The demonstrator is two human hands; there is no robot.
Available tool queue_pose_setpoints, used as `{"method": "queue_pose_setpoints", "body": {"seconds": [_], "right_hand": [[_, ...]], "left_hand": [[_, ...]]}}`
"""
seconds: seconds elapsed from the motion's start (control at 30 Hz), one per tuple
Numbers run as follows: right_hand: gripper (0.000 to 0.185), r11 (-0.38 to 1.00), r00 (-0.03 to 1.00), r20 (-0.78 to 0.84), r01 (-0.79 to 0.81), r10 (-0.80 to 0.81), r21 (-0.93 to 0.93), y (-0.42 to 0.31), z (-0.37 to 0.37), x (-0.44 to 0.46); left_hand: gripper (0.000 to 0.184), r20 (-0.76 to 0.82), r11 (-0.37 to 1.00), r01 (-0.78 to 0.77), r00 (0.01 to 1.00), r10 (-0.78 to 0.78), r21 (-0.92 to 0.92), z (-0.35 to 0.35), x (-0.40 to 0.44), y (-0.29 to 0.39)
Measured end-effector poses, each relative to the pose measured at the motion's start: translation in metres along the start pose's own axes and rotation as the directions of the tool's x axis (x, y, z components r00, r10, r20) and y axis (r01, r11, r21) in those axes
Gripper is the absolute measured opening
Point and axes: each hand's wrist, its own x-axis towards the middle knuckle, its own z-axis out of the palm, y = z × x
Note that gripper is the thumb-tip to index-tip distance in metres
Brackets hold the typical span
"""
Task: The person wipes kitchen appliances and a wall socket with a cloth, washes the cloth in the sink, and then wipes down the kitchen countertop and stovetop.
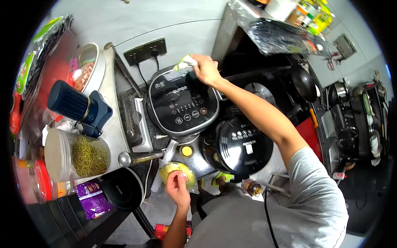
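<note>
My right hand [206, 71] is closed on a crumpled white and yellow-green cloth [185, 63] at the far edge of a black SUPOR cooker [182, 97]. The cooker's lid is down, and its panel of round buttons faces up. My left hand [178, 191] is closed, its fingers curled together in front of a clear plastic bag [167, 170] with something yellow inside. A small whitish bit shows at those fingertips, too small to name. Whether the left fingers also grip the bag, I cannot tell. Beside the bag is a round yellow cap [187, 151].
A second round black cooker [244, 144] stands right of the first. On the left shelf are a jar of green beans [89, 155], a dark blue device [72, 101] and a white bowl [94, 62]. Behind is a wall socket [144, 51]. A black wok [304, 84] lies right.
</note>
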Motion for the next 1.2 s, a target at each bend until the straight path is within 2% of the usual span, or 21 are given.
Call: {"method": "queue_pose_setpoints", "body": {"seconds": [0.07, 0.1, 0.13, 0.2, 0.23, 0.3, 0.33, 0.37, 0.4, 0.47, 0.5, 0.57, 0.67, 0.73, 0.8, 0.87, 0.93, 1.0, 1.1, 1.13, 1.2], "right_hand": [[0.042, 0.997, 0.935, 0.350, -0.031, 0.054, -0.070, 0.013, 0.042, 0.015], [0.041, 0.965, 0.952, 0.258, 0.207, -0.162, -0.158, 0.033, 0.072, 0.012], [0.041, 0.951, 0.963, 0.191, 0.228, -0.189, -0.209, 0.032, 0.081, 0.013], [0.041, 0.931, 0.936, 0.293, 0.271, -0.196, -0.245, 0.034, 0.076, 0.016], [0.040, 0.931, 0.924, 0.301, 0.304, -0.236, -0.204, 0.040, 0.073, 0.013], [0.040, 0.921, 0.905, 0.361, 0.320, -0.226, -0.224, 0.036, 0.057, 0.001], [0.039, 0.910, 0.881, 0.420, 0.339, -0.218, -0.238, 0.033, 0.049, -0.007], [0.039, 0.893, 0.870, 0.434, 0.370, -0.235, -0.257, 0.039, 0.052, -0.017], [0.039, 0.898, 0.861, 0.439, 0.382, -0.258, -0.221, 0.035, 0.040, -0.032], [0.040, 0.911, 0.866, 0.414, 0.376, -0.280, -0.171, 0.031, 0.026, -0.054], [0.040, 0.908, 0.863, 0.418, 0.382, -0.284, -0.173, 0.032, 0.025, -0.055], [0.046, 0.892, 0.883, 0.408, 0.361, -0.233, -0.271, 0.032, 0.029, -0.052], [0.043, 0.925, 0.915, 0.340, 0.303, -0.216, -0.228, 0.029, 0.047, -0.021], [0.045, 0.938, 0.931, 0.316, 0.260, -0.181, -0.229, 0.033, 0.070, 0.003], [0.045, 0.959, 0.943, 0.288, 0.224, -0.169, -0.172, 0.024, 0.084, 0.016], [0.048, 0.964, 0.918, 0.317, 0.264, -0.238, -0.040, 0.014, 0.092, 0.022], [0.050, 0.918, 0.875, 0.305, 0.397, -0.375, -0.012, -0.009, 0.107, 0.016], [0.052, 0.912, 0.846, 0.377, 0.411, -0.377, -0.010, -0.026, 0.103, 0.004], [0.053, 0.867, 0.740, 0.526, 0.499, -0.420, -0.009, -0.031, 0.097, -0.010], [0.054, 0.828, 0.692, 0.551, 0.561, -0.467, -0.001, -0.039, 0.089, -0.019], [0.054, 0.803, 0.556, 0.666, 0.585, -0.498, 0.113, -0.055, 0.076, -0.039]], "left_hand": [[0.010, -0.041, 0.999, 0.018, 0.999, -0.017, 0.029, 0.000, 0.011, 0.011], [0.010, -0.035, 0.997, -0.024, 0.999, 0.027, 0.078, -0.003, 0.019, 0.013], [0.010, -0.020, 0.990, -0.061, 0.998, 0.064, 0.127, -0.007, 0.027, 0.014], [0.010, -0.047, 0.958, -0.129, 0.988, 0.145, 0.255, -0.005, 0.050, 0.011], [0.011, -0.048, 0.965, -0.087, 0.994, 0.102, 0.246, -0.001, 0.064, 0.010], [0.010, -0.037, 0.976, -0.183, 0.981, 0.189, 0.121, 0.018, 0.099, -0.003], [0.011, 0.033, 0.947, -0.268, 0.963, 0.266, 0.177, 0.024, 0.116, -0.016], [0.010, 0.102, 0.917, -0.372, 0.927, 0.361, 0.141, 0.037, 0.130, -0.016], [0.010, 0.072, 0.892, -0.426, 0.905, 0.420, 0.150, 0.050, 0.142, -0.017], [0.010, 0.030, 0.889, -0.435, 0.900, 0.436, 0.142, 0.061, 0.165, -0.031], [0.010, 0.024, 0.890, -0.435, 0.900, 0.436, 0.139, 0.061, 0.171, -0.035], [0.011, 0.019, 0.945, -0.308, 0.951, 0.308, 0.113, 0.058, 0.182, -0.043], [0.012, 0.080, 0.966, -0.252, 0.966, 0.247, 0.065, 0.052, 0.183, -0.049], [0.011, 0.061, 0.956, -0.290, 0.956, 0.288, 0.037, 0.052, 0.186, -0.053], [0.012, 0.043, 0.981, -0.193, 0.980, 0.194, -0.023, 0.049, 0.185, -0.048], [0.012, 0.025, 0.977, -0.209, 0.977, 0.210, -0.037, 0.047, 0.187, -0.050], [0.012, 0.021, 0.971, -0.228, 0.973, 0.230, -0.067, 0.046, 0.187, -0.052], [0.013, 0.002, 0.974, -0.218, 0.976, 0.219, -0.065, 0.046, 0.188, -0.052], [0.013, 0.003, 0.977, -0.191, 0.981, 0.192, -0.091, 0.044, 0.187, -0.050], [0.013, 0.005, 0.977, -0.192, 0.981, 0.194, -0.095, 0.043, 0.188, -0.054], [0.013, -0.048, 0.961, -0.189, 0.982, 0.184, -0.203, 0.040, 0.189, -0.059]]}}
